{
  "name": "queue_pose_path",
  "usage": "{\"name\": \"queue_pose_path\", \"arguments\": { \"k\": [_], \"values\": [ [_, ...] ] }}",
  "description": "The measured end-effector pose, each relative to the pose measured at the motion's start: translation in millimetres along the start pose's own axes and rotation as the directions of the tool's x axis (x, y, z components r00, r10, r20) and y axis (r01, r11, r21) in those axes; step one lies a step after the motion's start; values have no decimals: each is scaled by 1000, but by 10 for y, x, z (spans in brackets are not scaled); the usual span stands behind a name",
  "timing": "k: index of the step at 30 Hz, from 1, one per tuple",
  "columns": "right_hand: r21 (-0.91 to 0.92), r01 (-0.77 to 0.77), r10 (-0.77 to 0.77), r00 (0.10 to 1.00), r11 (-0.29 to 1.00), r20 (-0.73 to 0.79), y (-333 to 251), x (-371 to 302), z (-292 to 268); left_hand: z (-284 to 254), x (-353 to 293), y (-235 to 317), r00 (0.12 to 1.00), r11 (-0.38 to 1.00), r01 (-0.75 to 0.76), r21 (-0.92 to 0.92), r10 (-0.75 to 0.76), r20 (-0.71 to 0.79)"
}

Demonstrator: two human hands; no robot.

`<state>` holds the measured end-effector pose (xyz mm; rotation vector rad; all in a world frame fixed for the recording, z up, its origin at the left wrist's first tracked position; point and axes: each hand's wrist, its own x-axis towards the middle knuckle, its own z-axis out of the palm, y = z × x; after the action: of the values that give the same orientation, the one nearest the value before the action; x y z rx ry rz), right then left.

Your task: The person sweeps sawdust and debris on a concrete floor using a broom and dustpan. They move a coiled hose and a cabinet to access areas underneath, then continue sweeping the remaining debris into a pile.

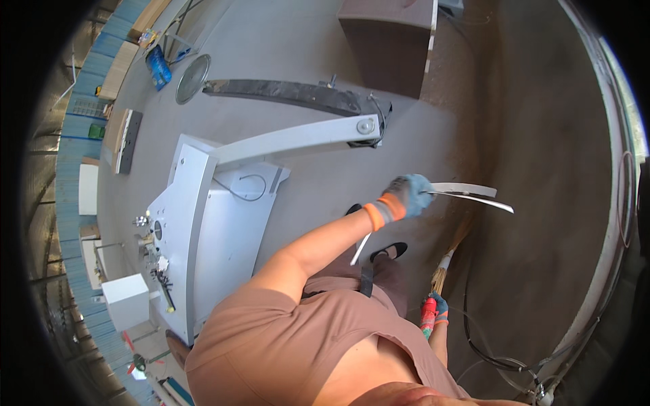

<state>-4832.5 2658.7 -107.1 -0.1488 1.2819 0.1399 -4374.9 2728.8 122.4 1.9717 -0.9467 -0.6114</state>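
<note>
My left hand, in a grey-blue and orange work glove, is closed around thin white strips. The strips stick out to the right of the fist, and a white end also shows below the forearm. Lower right, my gloved right hand grips a broom near its red and green handle part. Its straw-coloured bristles fan out and point away from me toward the brown-stained floor. Part of the handle is hidden by the hand and my body.
A light grey machine with a long arm stands to the left. A dark beam lies beyond it, near a brown box-like cabinet. Black cables run along the floor at the right. A blue bag is at far left.
</note>
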Motion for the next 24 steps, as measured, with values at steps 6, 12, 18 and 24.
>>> {"name": "queue_pose_path", "arguments": {
  "k": [6, 12, 18, 24],
  "values": [
    [-51, -72, 71, 997, 996, -6, -223, -96, 208, -814, -48, -254, 961, 942, 102, -319, -176, -213],
    [-15, -32, 31, 999, 999, -35, -286, -78, 372, -1586, 637, -341, 847, 546, 3, -838, -447, -288],
    [-42, 46, -51, 990, 998, -128, -290, -156, 676, -2154, 1961, -1046, 822, 369, -106, -923, -490, -290],
    [19, 37, -35, 995, 999, -93, -435, -313, 1100, -2499, 3727, -1799, 766, 362, -101, -927, -566, -304]
  ]
}}
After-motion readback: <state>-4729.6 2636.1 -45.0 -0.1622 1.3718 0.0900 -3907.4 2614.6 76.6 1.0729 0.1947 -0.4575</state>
